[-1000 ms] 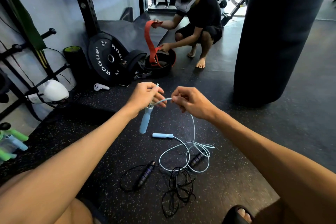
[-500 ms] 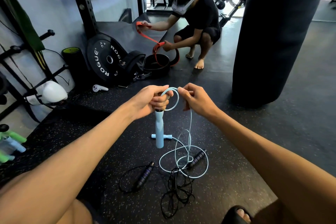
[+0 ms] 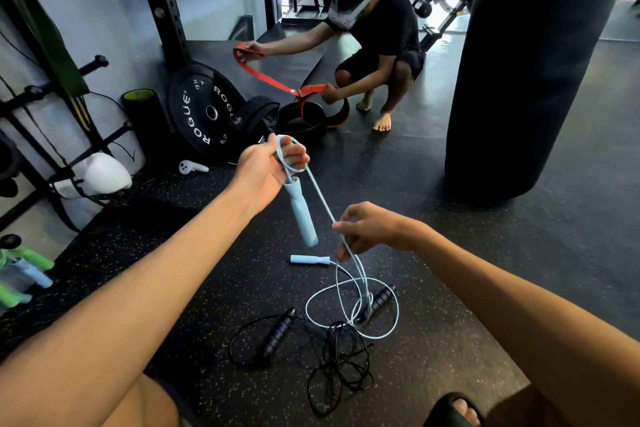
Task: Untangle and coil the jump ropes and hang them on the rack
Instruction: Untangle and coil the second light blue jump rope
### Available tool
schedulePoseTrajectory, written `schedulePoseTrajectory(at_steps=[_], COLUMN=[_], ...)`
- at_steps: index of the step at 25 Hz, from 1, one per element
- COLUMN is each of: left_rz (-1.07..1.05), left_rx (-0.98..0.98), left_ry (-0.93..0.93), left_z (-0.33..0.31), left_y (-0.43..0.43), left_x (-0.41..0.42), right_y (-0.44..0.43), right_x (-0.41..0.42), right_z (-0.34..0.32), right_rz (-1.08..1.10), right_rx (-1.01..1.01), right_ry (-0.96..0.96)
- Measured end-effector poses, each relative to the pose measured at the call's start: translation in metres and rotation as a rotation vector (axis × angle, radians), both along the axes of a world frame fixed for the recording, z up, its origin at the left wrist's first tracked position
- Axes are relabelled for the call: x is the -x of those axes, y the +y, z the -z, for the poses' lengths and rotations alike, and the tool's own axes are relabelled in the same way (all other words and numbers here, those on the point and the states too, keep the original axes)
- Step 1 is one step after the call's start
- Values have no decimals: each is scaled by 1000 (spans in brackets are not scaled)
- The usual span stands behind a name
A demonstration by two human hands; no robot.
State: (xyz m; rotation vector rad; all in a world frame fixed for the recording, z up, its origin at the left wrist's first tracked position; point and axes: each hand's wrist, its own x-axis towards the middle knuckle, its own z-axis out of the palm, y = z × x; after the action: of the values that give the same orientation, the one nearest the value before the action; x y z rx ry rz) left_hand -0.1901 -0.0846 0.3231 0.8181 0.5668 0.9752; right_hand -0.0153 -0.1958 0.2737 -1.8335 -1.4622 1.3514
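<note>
Limp, light blue jump rope (image 3: 300, 215); take it by the cord.
Left hand (image 3: 266, 168) grips a loop, right hand (image 3: 375, 229) pinches cord.

Dim foreground, bright backlight, edges warped.

**Left grip (image 3: 268, 166) and right grip (image 3: 372, 229) drawing apart**

The left grip is rising from its earlier place beside the right, now carrying a loop of the light-blue rope (image 3: 320, 198) over its fingers, with the handle (image 3: 301, 215) swinging to a tilt beneath. The right grip is sliding lower along the cord, pulling it straight between the two. Behind, the crouching person (image 3: 381, 31) is stretching the red band (image 3: 266, 78) wider.
</note>
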Motion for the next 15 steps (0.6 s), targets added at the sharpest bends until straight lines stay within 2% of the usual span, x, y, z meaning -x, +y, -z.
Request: schedulePoseTrajectory(at_steps=[2, 5, 10, 15], left_rz=[-84, -174, -239, -68], left_rx=[-36, -118, -455, -696], left_ry=[-24, 26, 466, 771], left_z=[4, 10, 19, 23], left_y=[6, 12, 11, -9], left_x=[2, 4, 1, -7], right_y=[-3, -3, 7, 8], right_x=[1, 5, 8, 9], right_z=[-1, -5, -14, -28], right_rz=[-29, -63, -62, 25], right_rx=[-6, -148, -423, -609], right_ry=[21, 11, -74, -131])
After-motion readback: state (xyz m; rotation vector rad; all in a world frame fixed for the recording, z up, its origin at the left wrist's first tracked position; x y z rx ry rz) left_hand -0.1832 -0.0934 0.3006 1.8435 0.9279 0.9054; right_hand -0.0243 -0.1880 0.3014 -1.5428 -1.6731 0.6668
